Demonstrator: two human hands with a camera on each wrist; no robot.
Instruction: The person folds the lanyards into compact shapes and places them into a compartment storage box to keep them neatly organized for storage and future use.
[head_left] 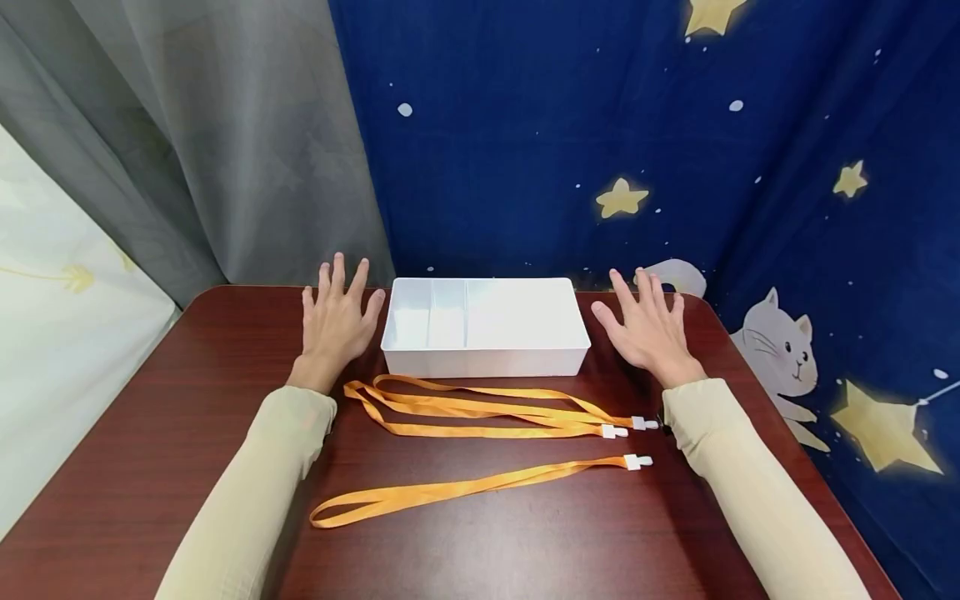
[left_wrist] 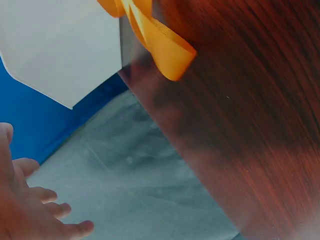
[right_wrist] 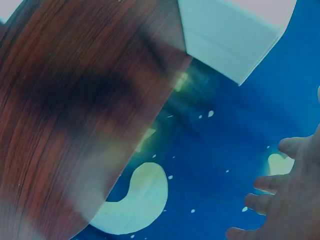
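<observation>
A white divided box (head_left: 486,362) stands near the table's far edge, with two narrow compartments on its left and a wide one on its right. My left hand (head_left: 335,321), fingers spread, is just left of the box and holds nothing. To the right of the box is my right hand (head_left: 647,329), its fingers also spread and nothing in it. In front of the box, orange lanyards (head_left: 480,409) with white clips lie overlapping, two clips showing. Nearer me, a single orange lanyard (head_left: 450,493) lies apart. Its white clip (head_left: 637,462) points right.
The dark red wooden table (head_left: 195,467) has rounded far corners. Behind it hang a grey curtain (head_left: 262,150) and a blue curtain (head_left: 510,167) printed with stars and a cat. White cloth (head_left: 60,333) hangs along the left side.
</observation>
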